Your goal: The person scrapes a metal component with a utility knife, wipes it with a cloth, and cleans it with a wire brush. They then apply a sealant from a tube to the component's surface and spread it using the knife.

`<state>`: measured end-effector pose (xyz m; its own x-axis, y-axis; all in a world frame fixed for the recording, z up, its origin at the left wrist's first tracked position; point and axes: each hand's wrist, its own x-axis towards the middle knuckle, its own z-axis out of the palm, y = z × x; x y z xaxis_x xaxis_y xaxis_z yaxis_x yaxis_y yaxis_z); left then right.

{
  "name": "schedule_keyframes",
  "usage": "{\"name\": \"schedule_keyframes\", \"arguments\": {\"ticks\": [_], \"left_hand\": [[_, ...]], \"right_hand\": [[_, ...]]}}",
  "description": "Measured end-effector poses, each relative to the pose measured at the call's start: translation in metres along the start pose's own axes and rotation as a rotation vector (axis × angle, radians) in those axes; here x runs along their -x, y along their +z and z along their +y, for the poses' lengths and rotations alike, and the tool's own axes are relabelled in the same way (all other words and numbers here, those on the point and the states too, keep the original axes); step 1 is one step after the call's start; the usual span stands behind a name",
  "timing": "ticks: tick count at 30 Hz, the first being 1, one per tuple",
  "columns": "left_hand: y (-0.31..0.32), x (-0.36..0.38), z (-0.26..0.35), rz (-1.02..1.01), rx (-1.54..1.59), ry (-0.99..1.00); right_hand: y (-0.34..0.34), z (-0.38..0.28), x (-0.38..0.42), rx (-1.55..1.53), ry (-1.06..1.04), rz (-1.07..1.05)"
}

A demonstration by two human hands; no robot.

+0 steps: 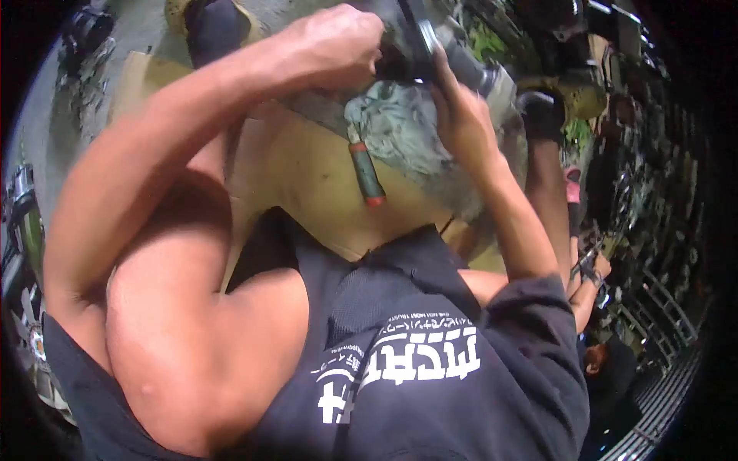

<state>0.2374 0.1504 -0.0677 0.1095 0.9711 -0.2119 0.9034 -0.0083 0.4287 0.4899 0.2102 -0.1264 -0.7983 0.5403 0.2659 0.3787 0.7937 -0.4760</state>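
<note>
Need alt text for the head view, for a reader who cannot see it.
Both hands grip a dark metal part above a sheet of cardboard: left hand, right hand. Below them lie a grey rag and a red-and-green-handled tool.

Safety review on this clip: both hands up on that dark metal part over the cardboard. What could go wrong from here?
1. The left hand and right hand both grip the dark metal part close together; a slip could pinch fingers.
2. The crumpled rag lies right under the part and could snag.
3. The red-tipped tool lies loose on the cardboard and could be knocked off. Another person works close by at the right.
</note>
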Motion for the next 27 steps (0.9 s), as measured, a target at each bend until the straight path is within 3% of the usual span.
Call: {"name": "schedule_keyframes", "arguments": {"ticks": [3,7,9,10,14,17,18,20,21,22,24,26,27], "left_hand": [[0.005,0.002,0.003,0.007,-0.011,0.011],[-0.008,0.004,0.004,-0.016,-0.042,-0.074],[-0.009,0.008,0.008,-0.038,0.051,0.022],[-0.006,0.002,0.006,-0.113,0.072,-0.054],[-0.005,0.004,0.003,0.018,0.031,0.015],[0.0,0.004,-0.001,0.092,0.009,0.054],[-0.002,0.007,0.002,0.087,0.017,0.048],[-0.013,0.005,0.006,-0.031,0.066,-0.022],[-0.013,0.002,0.006,-0.081,0.082,-0.048],[-0.01,0.0,0.007,-0.136,0.099,-0.069],[-0.012,0.0,0.004,-0.064,0.043,-0.032],[-0.015,0.006,0.011,-0.102,0.131,-0.08],[-0.004,-0.001,0.001,-0.114,0.113,-0.071]], "right_hand": [[0.014,-0.007,-0.038,0.002,0.076,0.096],[0.019,-0.013,0.011,-0.081,-0.047,0.202],[0.026,-0.009,0.009,-0.068,-0.01,0.192],[0.027,-0.007,0.004,-0.069,0.036,0.173],[0.013,-0.017,-0.038,-0.009,0.243,0.113],[-0.009,-0.029,-0.011,-0.076,0.164,0.209],[-0.017,-0.044,0.002,-0.14,0.297,0.198],[-0.003,-0.055,0.016,-0.165,0.366,0.108],[0.031,-0.052,0.01,-0.1,0.244,0.28],[0.032,-0.04,-0.007,-0.067,0.261,0.317],[0.014,-0.023,-0.048,-0.133,0.466,0.253],[-0.018,-0.041,-0.06,-0.06,0.466,0.153],[-0.025,-0.05,-0.053,-0.138,0.484,0.202]]}}
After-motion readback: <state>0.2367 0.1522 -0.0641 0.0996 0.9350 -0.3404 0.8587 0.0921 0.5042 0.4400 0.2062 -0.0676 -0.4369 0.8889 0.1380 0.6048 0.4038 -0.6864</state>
